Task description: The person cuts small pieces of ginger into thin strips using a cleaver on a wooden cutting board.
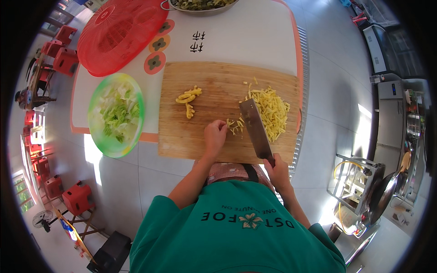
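My right hand (278, 172) grips the handle of a cleaver (255, 128). Its dark, broad blade lies along the left side of a heap of yellow ginger strips (275, 111) on a wooden cutting board (211, 75). My left hand (215, 134) rests on the board with curled fingers, its fingertips at a small scatter of ginger strips (235, 127) left of the blade. Whether it pinches a strip cannot be made out. Farther left on the board are several knobbly peeled ginger pieces (186, 98).
Left of the board, a green-and-yellow plastic basin (141, 112) holds chopped leafy cabbage (119, 116). Behind it lies a red plastic mesh cover (119, 37). A metal pan (205, 13) of chopped greens stands at the table's far edge. Red stools (66, 61) stand left; a wok (382, 198) is right.
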`<state>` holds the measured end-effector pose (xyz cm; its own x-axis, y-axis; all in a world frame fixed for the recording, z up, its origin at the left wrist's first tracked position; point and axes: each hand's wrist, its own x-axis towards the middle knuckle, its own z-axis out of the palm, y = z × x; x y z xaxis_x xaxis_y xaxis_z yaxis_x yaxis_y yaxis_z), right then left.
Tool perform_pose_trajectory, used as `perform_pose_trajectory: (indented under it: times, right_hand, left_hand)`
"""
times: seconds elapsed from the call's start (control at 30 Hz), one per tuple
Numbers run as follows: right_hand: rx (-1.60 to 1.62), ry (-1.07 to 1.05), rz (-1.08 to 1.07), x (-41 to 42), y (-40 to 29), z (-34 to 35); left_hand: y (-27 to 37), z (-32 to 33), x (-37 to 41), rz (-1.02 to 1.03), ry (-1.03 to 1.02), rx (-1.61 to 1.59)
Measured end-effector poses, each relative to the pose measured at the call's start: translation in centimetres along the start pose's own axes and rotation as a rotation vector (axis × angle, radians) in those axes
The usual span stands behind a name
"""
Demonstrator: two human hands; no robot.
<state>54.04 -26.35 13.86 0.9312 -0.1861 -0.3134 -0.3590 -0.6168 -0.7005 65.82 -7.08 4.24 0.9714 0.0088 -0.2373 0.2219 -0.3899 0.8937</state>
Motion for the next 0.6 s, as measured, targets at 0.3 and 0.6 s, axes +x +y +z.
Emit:
perform_pose_trajectory:
  times: [0.3, 0.6]
  right_hand:
    - [-0.065, -0.172, 0.024, -0.5, -1.7, 0.7]
    - [-0.105, -0.211, 0.016, -0.6, -2.1, 0.9]
  left_hand:
    - [0.7, -1.1, -1.0, 0.009, 0.087, 0.251]
    - [1.0, -0.9, -1.5, 0.002, 0.091, 0.200]
